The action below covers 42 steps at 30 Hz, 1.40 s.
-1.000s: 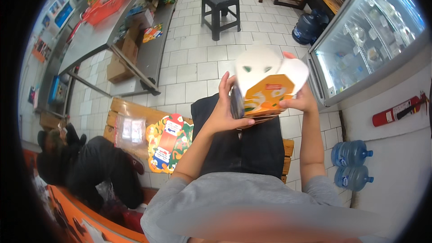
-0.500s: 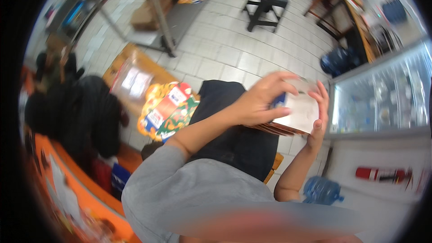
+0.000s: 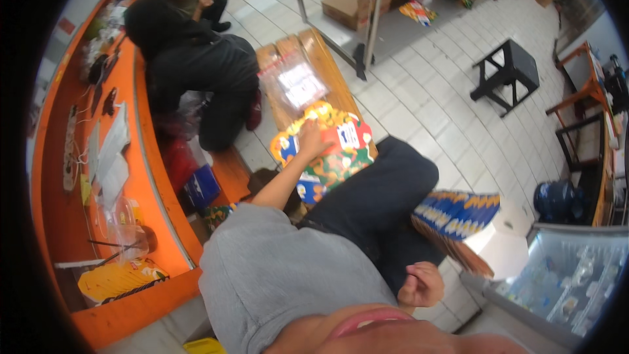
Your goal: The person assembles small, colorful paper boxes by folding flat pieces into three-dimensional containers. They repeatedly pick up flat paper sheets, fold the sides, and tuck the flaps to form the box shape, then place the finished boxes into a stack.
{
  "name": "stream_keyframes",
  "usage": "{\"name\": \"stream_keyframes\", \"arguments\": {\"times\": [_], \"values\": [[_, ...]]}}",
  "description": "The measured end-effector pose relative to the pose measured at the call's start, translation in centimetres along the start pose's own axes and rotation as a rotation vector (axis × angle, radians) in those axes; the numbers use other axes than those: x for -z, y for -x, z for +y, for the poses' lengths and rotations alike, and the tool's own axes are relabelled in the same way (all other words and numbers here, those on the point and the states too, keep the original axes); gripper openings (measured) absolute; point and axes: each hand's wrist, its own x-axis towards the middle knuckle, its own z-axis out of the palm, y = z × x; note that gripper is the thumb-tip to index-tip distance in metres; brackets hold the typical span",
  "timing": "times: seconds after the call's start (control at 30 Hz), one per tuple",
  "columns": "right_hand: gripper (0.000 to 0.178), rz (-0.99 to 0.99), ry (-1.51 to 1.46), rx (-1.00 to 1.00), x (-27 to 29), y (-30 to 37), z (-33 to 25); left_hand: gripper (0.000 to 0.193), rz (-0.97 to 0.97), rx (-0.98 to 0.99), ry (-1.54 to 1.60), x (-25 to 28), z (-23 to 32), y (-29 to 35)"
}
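My left hand [image 3: 312,139] lies with its fingers stretched over a pile of flat, colourful printed card cutouts [image 3: 347,157] in green, yellow and red on the wooden bench. Curled in with nothing visible in it, my right hand [image 3: 421,285] is beside my right thigh. Just beyond it sits a stack of nested card food boxes [image 3: 458,219], blue-patterned outside with a white inner face showing at the right end. The hand and the stack look apart. What the stack rests on is hidden.
On the bench [image 3: 334,69] lies a clear plastic bag [image 3: 298,85] with white labels. Two people [image 3: 196,59] crouch and bend by the orange counter [image 3: 154,177] at left. A black stool [image 3: 511,72], a steel table [image 3: 373,19] and a glass-topped freezer [image 3: 570,282] stand around.
Both hands held a white-faced box before. Now the box stack is at right, out of my hands. My left hand has moved left onto the cutouts; my right hand has dropped. The view has turned.
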Motion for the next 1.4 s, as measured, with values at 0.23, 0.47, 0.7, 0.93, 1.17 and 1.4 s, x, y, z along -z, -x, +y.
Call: {"name": "stream_keyframes", "arguments": {"times": [0.23,0.47,0.7,0.93,1.17,1.4], "values": [[0.007,-0.262,0.092,-0.099,-3.8,-2.2,1.7,0.093,-0.138,0.347,0.062,-0.1,-8.9,-0.7],[0.007,-0.232,0.067,-0.018,-5.4,-4.5,2.8,0.069,-0.095,0.301,0.036,2.1,-6.1,-0.1],[0.008,-0.332,0.105,-0.042,-4.7,-4.4,2.9,0.044,-0.101,-0.255,0.337,13.3,-4.1,-1.1],[0.011,-0.378,0.108,-0.105,-4.2,-4.2,2.3,0.042,-0.334,-0.190,0.425,10.8,-5.9,-3.5],[0.009,-0.366,0.118,-0.179,-3.9,-2.7,1.3,0.042,0.372,-0.511,0.074,0.7,-8.2,-2.6],[0.012,-0.428,0.140,-0.176,-4.1,-1.5,2.0,0.034,-0.011,-0.298,0.416,10.5,-4.8,-0.2]]}}
